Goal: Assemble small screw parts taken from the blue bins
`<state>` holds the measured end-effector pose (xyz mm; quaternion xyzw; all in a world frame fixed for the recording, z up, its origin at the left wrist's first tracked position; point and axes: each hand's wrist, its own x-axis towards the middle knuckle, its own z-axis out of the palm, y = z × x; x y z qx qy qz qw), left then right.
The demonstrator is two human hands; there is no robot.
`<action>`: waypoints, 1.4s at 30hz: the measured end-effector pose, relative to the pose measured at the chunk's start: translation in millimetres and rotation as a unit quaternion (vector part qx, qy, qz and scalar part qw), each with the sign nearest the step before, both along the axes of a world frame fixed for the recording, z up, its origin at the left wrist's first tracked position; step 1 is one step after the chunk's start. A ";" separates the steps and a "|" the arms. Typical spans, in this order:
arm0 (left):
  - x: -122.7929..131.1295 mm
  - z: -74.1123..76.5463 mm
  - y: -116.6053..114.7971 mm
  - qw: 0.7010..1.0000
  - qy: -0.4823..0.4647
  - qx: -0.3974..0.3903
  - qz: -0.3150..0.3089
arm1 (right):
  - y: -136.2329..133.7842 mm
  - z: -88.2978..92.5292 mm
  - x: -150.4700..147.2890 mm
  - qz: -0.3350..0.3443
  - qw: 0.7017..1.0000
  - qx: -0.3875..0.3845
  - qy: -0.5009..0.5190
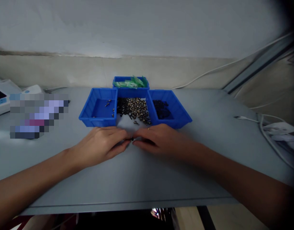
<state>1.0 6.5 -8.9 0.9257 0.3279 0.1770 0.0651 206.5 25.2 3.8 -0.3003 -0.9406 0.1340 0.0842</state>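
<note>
My left hand (pixel 105 142) and my right hand (pixel 161 139) meet over the table, fingertips nearly touching. Between them is a small dark part (pixel 132 139), pinched from both sides; most of it is hidden by the fingers. Just beyond lies a heap of small brass-coloured and black metal pieces (pixel 136 107), with a loose piece or two at its near edge. Left of the heap, a blue bin (pixel 98 121) holds a few small metal pieces (pixel 108 103). To the right, another blue bin (pixel 182 118) contains black parts (pixel 161 108).
Behind the heap stands a third blue bin (pixel 115 87) with green plastic pieces (pixel 132 83). A blurred-out object (pixel 39 119) and a white device (pixel 3 95) are at left. White cables (pixel 247 119) and a metal post (pixel 254 65) are at right.
</note>
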 end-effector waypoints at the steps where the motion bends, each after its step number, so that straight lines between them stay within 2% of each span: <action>1: -0.3 -0.5 0.4 1.000 0.000 0.006 -0.005 | -0.3 -0.3 -0.1 0.000 1.000 0.000 -0.001; 4: -0.9 -1.9 0.7 1.000 0.006 0.013 -0.010 | -0.7 -1.1 -0.4 -0.006 1.000 -0.003 -0.008; 12: -0.1 -1.2 0.8 0.999 0.021 -0.008 0.029 | 0.8 -3.1 1.6 -0.034 0.999 0.001 -0.022; 16: 1.1 -0.2 0.0 1.000 -0.018 0.019 0.006 | 0.4 -8.3 -2.3 -0.021 0.999 -0.003 -0.029; 19: 1.0 0.3 -2.0 0.999 -0.013 0.043 -0.026 | -1.0 -10.2 -3.7 -0.002 1.000 0.009 -0.027; 22: -1.2 1.0 -2.1 0.999 -0.006 0.050 -0.011 | -1.7 -7.6 -1.3 -0.019 0.999 0.027 -0.030; 26: -1.8 0.4 -0.7 1.000 -0.015 0.017 0.019 | -4.8 -2.0 1.3 -0.034 0.999 0.039 0.015; 29: 2.9 -0.3 -3.1 1.000 -0.018 -0.013 -0.002 | -10.5 1.7 0.0 0.007 0.997 0.049 0.055; 32: 6.5 0.7 -5.9 0.999 -0.016 -0.036 -0.011 | -13.0 9.4 1.8 0.023 0.997 0.049 0.049; 34: 5.2 1.8 -5.4 0.999 -0.011 -0.030 0.000 | -8.7 17.9 8.0 0.001 0.995 0.082 0.053; 35: 3.5 2.1 -4.4 1.000 -0.009 -0.021 0.007 | -4.3 22.3 12.7 -0.024 0.990 0.125 0.058; 37: -0.6 1.9 -1.5 1.000 -0.002 -0.003 0.019 | 8.3 29.0 23.8 -0.113 0.965 0.227 0.064; 39: -3.8 0.6 1.1 0.999 0.019 -0.001 0.037 | 23.3 30.2 34.4 -0.227 0.927 0.292 0.060; 42: -4.4 -2.4 3.2 0.995 0.077 0.003 0.058 | 41.3 22.6 41.5 -0.297 0.910 0.286 0.032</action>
